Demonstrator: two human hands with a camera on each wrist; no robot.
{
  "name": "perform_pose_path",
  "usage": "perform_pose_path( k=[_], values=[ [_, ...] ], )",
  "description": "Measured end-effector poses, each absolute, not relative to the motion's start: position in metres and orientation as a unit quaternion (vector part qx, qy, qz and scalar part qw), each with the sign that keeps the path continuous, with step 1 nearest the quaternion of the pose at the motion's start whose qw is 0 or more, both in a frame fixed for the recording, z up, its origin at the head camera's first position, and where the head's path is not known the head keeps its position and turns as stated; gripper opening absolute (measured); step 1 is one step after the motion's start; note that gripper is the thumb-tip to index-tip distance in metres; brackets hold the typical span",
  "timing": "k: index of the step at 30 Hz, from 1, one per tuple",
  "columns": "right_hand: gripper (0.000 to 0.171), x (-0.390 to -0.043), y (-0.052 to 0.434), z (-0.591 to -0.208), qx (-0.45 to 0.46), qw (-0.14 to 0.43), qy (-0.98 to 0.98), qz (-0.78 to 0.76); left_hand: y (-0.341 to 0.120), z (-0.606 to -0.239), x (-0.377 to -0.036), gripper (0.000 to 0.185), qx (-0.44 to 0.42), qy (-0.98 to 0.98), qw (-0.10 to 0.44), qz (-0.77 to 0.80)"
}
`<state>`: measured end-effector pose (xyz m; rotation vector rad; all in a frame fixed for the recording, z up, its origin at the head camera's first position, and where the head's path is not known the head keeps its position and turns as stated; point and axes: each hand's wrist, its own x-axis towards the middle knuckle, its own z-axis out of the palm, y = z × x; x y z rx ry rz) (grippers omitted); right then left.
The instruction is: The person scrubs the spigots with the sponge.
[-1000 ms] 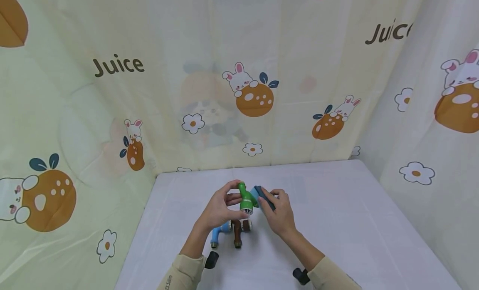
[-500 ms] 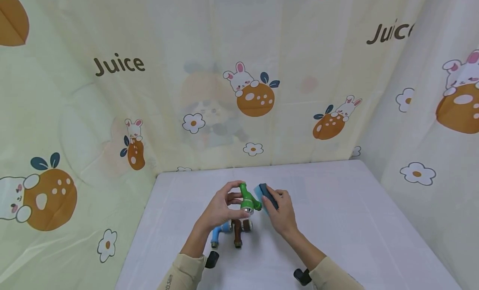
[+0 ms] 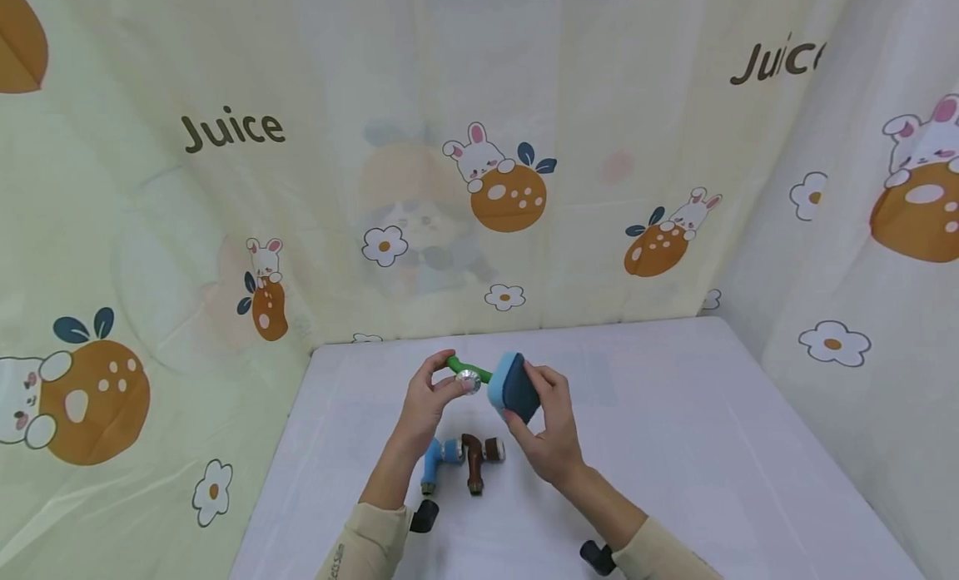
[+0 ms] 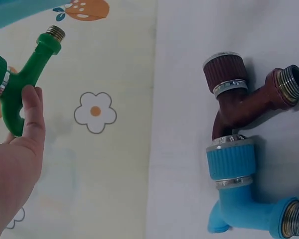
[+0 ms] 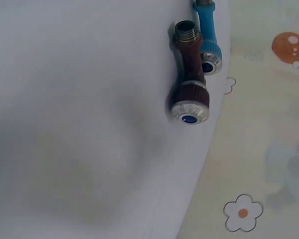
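Note:
Above the table, my left hand (image 3: 423,405) holds a green water tap (image 4: 35,67) by its spout and knob end, the silver knob cap facing the head camera. My right hand (image 3: 554,434) grips a two-tone sponge (image 3: 519,390), light blue on one side and dark blue on the other. The tap's threaded end points toward the sponge's light blue side; whether they touch, I cannot tell. Below lie a blue tap (image 3: 432,463) and a brown tap (image 3: 475,463), side by side. The right wrist view shows these two taps but not the held sponge.
A white-covered table (image 3: 659,447) lies under both hands. Behind it and at its sides hangs a printed curtain (image 3: 584,264). Black wrist-worn pieces sit at the left sleeve (image 3: 367,538) and the right sleeve (image 3: 663,555).
My left hand has risen and shifted left, turning the green tap so its knob cap faces the head camera. My right hand has tilted the sponge, showing its broad dark face.

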<state>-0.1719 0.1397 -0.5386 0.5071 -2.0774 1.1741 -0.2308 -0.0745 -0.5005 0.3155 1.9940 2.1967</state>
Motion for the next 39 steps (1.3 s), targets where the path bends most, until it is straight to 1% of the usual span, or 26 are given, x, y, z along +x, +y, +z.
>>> perform_pose_path(
  k=[3,7,10,19,25,31,35,39],
  values=[
    [0.077,-0.170,0.135,-0.536,0.234,0.363,-0.800,0.417,-0.073,-0.500,-0.231,0.066,0.092,0.679,0.073,0.724],
    [0.071,-0.167,0.131,-0.535,0.250,0.365,-0.809,0.387,-0.070,-0.497,-0.231,0.068,0.083,0.664,0.075,0.739],
    [0.070,-0.166,0.129,-0.535,0.252,0.366,-0.812,0.378,-0.067,-0.495,-0.231,0.067,0.075,0.651,0.081,0.751],
    [0.066,-0.164,0.126,-0.535,0.234,0.368,-0.829,0.350,-0.064,-0.493,-0.227,0.058,0.066,0.658,0.101,0.743],
    [0.065,-0.166,0.129,-0.535,0.232,0.369,-0.839,0.325,-0.068,-0.495,-0.225,0.052,0.091,0.700,0.108,0.700],
    [0.070,-0.168,0.131,-0.533,0.239,0.368,-0.840,0.318,-0.075,-0.494,-0.226,0.045,0.132,0.733,0.156,0.649],
    [0.063,-0.169,0.132,-0.533,0.244,0.367,-0.844,0.306,-0.079,-0.494,-0.228,0.042,0.151,0.730,0.178,0.642],
    [0.057,-0.169,0.134,-0.532,0.254,0.366,-0.847,0.288,-0.081,-0.493,-0.228,0.039,0.157,0.727,0.176,0.645]
  ],
)
